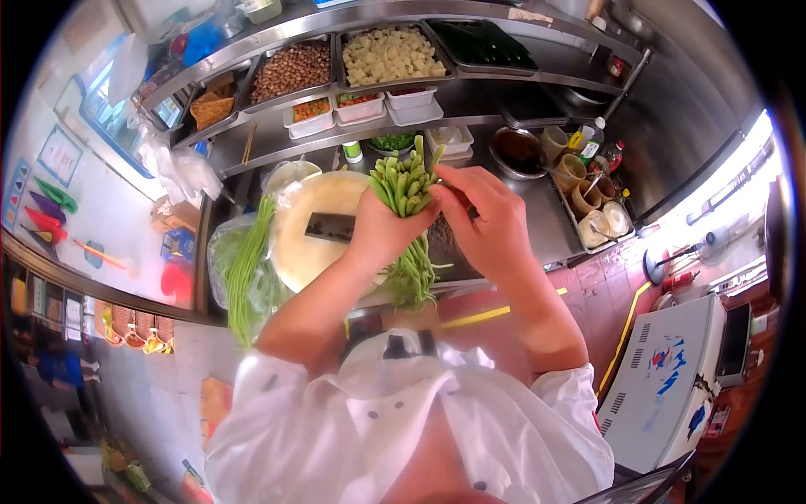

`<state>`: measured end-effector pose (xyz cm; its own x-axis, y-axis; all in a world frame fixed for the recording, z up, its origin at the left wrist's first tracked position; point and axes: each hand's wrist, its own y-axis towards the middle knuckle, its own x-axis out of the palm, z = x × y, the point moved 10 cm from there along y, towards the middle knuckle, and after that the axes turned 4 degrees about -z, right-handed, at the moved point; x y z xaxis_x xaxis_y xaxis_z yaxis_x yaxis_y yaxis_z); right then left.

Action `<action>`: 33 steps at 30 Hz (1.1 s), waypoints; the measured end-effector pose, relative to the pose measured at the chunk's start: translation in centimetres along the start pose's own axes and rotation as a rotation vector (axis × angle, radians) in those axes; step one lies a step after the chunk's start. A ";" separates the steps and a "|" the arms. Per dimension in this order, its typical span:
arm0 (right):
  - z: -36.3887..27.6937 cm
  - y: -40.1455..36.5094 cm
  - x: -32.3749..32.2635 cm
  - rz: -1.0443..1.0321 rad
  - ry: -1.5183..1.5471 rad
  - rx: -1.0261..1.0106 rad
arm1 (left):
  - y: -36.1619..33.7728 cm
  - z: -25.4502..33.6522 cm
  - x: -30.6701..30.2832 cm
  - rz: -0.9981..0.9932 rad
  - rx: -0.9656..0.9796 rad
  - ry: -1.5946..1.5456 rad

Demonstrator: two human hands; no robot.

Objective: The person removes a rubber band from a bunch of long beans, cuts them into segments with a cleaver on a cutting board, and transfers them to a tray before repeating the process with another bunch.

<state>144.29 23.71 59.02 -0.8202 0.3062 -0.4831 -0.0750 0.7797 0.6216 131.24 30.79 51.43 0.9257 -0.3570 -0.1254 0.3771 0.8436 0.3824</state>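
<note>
My left hand (382,228) is wrapped round a bunch of garlic scapes (403,183), long green stalks with thicker, bud-like tips pointing up. Below the fist their thin ends (413,273) hang down. At the right side of the bunch, my right hand (483,214) is closed in a pinch on a scape's tip; its fingers partly hide the spot. Behind my left hand a round chopping board (294,265) carries a dark, rectangular cleaver blade (329,227), its handle hidden. More long green stalks (250,269) lie over a clear plastic bag (222,244) left of the board.
Shelves ahead hold trays of diced white pieces (393,57), brown pieces (292,70) and dark green vegetables (480,44). A bowl of dark liquid (517,153) and a tray of seasoning pots (585,197) stand right. A white appliance (663,378) is at lower right.
</note>
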 end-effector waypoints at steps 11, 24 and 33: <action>-2.5 3.3 6.7 -0.221 -0.160 -0.241 | -0.6 -2.5 -4.7 0.097 -0.046 0.052; -1.9 3.4 11.4 -0.158 0.014 -0.064 | -1.3 -7.0 -10.5 0.124 -0.330 -0.615; -2.7 0.3 14.8 -0.027 -0.046 -0.031 | -1.6 -6.9 -11.1 0.103 -0.338 -0.824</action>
<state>130.63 27.04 53.73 -0.7911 0.3106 -0.5269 -0.1148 0.7708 0.6267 120.62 36.22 45.88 0.6889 -0.3376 0.6414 0.4024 0.9142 0.0490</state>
